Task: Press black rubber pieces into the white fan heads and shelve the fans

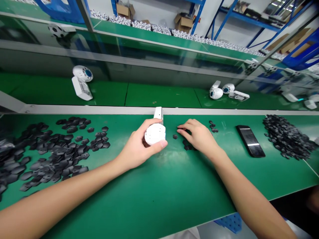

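Observation:
My left hand (136, 146) is closed around a white security camera (156, 134), fingers over its top and thumb along the lower front. The camera's narrow white base (158, 113) points away toward the metal rail. My right hand (199, 132) is low over the table to the right, thumb and index fingertips slightly apart with nothing visible between them. Just left of those fingertips lies one small black piece (175, 136). More small black pieces (187, 145) lie partly hidden under the right palm, and several others (213, 126) sit beyond it.
Larger black plastic pieces (57, 159) spread across the left side. A heap of small black parts (286, 136) and a black phone (250, 141) lie at right. Behind the metal rail (112, 110), white cameras (83, 73) rest on a green conveyor belt (149, 94).

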The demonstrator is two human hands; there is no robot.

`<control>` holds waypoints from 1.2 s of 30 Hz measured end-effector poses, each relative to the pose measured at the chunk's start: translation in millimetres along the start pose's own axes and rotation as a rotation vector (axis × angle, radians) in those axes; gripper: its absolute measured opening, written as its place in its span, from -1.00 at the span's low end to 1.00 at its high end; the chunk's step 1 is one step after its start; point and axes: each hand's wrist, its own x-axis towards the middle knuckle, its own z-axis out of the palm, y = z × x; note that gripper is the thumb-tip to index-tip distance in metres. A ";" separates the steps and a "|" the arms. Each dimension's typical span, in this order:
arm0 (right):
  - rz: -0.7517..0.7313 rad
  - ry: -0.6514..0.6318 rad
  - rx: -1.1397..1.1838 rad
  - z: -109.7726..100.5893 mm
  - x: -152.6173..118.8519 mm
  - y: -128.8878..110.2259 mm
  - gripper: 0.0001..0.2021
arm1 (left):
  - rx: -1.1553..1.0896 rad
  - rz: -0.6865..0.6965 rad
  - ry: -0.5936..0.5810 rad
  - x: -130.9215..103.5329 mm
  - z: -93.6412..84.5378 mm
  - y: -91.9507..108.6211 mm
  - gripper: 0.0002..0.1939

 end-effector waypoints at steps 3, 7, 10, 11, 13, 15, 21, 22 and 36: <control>-0.015 0.037 0.010 1.3 3.0 -1.0 -0.72 | -0.115 -0.003 -0.010 -0.2 3.6 -7.4 -0.37; 0.179 0.114 0.470 -3.7 -3.0 -18.1 -0.75 | -0.095 0.009 -0.026 0.9 6.1 -15.7 -0.44; 0.374 -0.020 0.976 -6.3 -11.8 -43.2 -0.71 | 0.015 0.054 -0.009 1.2 7.7 -18.8 -0.50; 0.401 -0.080 1.084 -5.9 -14.1 -51.5 -0.70 | 0.057 0.086 -0.002 1.0 8.4 -19.2 -0.52; 0.409 -0.159 1.205 -3.5 -16.6 -65.1 -0.71 | 0.126 0.166 0.006 0.2 10.0 -19.2 -0.54; 0.406 -0.165 1.249 0.2 -17.0 -74.0 -0.71 | 0.155 0.242 -0.002 -1.2 11.3 -18.2 -0.53; 0.411 -0.064 1.219 8.7 -20.7 -85.9 -0.72 | 0.144 0.297 -0.096 -6.3 11.6 -11.8 -0.39; 0.403 -0.043 1.183 9.9 -22.3 -86.8 -0.72 | 0.144 0.296 -0.096 -6.9 11.5 -11.1 -0.40; 0.161 -0.030 0.885 1.3 -18.7 -61.8 -0.59 | 0.092 0.297 -0.027 -1.6 15.0 -8.2 -0.62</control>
